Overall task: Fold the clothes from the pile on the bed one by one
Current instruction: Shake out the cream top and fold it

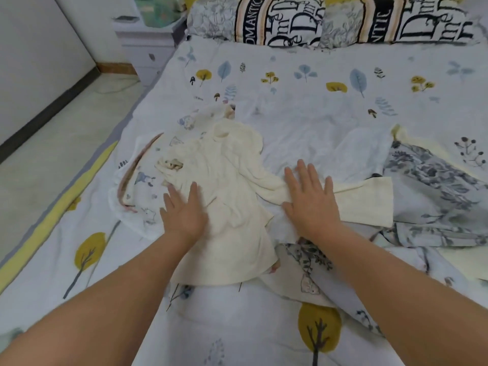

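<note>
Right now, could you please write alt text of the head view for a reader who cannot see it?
Two bare hands press flat on a cream garment spread on a bed: the left hand on its body, the right hand on a sleeve stretched to the right. Other printed clothes lie beneath, and patterned pillows line the head.

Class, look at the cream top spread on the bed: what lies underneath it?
Under the cream top a white animal-print garment sticks out at left and another printed piece below. How far they reach beneath is covered.
</note>
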Motion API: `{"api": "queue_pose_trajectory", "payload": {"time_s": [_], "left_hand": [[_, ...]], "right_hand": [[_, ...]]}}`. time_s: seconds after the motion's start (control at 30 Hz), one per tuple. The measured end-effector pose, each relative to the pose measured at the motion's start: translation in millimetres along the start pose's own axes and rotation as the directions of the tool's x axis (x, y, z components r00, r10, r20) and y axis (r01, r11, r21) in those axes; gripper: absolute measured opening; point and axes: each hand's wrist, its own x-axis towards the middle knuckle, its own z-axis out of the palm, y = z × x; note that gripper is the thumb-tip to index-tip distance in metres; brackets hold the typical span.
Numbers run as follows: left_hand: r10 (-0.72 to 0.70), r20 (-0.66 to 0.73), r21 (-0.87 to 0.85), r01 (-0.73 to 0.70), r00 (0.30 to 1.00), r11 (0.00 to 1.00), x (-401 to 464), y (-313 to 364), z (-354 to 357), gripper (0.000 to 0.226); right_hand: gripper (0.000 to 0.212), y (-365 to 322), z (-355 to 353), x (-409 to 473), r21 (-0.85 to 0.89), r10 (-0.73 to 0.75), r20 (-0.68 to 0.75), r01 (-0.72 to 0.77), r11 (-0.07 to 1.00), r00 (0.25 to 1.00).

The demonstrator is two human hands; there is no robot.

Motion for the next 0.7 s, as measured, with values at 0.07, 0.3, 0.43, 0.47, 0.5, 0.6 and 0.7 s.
{"api": "queue_pose_trajectory", "payload": {"time_s": [0.07, 0.3, 0.43, 0.47, 0.5, 0.6, 0.7], "left_hand": [[0.037, -0.006, -0.063, -0.038, 0.999, 0.997, 12, -7, 12, 0.075], [0.029, -0.022, -0.35, -0.035, 0.999, 0.936, 12, 3, 25, 0.081], [-0.104, -0.006, -0.607, 0.08, 0.995, 0.791, -23, 8, 8, 0.039], [-0.081, -0.015, -0.642, 0.053, 0.997, 0.765, -36, 7, 1, 0.025], [-0.055, -0.03, -0.679, 0.02, 0.998, 0.733, -50, 5, -8, 0.017], [0.046, -0.145, -0.683, -0.134, 0.988, 0.718, -90, 1, -36, 0.026], [0.179, -0.233, -0.608, -0.287, 0.956, 0.74, -129, 2, -62, 0.027]], "right_hand": [[0.068, -6, 16, 4, -0.063, -0.006, 0.014, 0.007, 0.998, 1.0], [0.031, -38, 12, -11, -0.106, -0.183, -0.164, 0.168, 0.98, 0.969], [0.015, -54, 9, -39, 0.274, -0.038, 0.129, 0.001, 0.962, 0.991], [0.015, -58, 9, -50, 0.38, 0.009, 0.208, -0.089, 0.921, 0.978], [0.014, -61, 8, -62, 0.478, 0.053, 0.266, -0.179, 0.86, 0.963], [0.008, -71, -7, -91, 0.686, 0.118, 0.381, -0.366, 0.629, 0.917], [0.019, -79, -36, -110, 0.826, 0.191, 0.443, -0.482, 0.292, 0.876]]}}
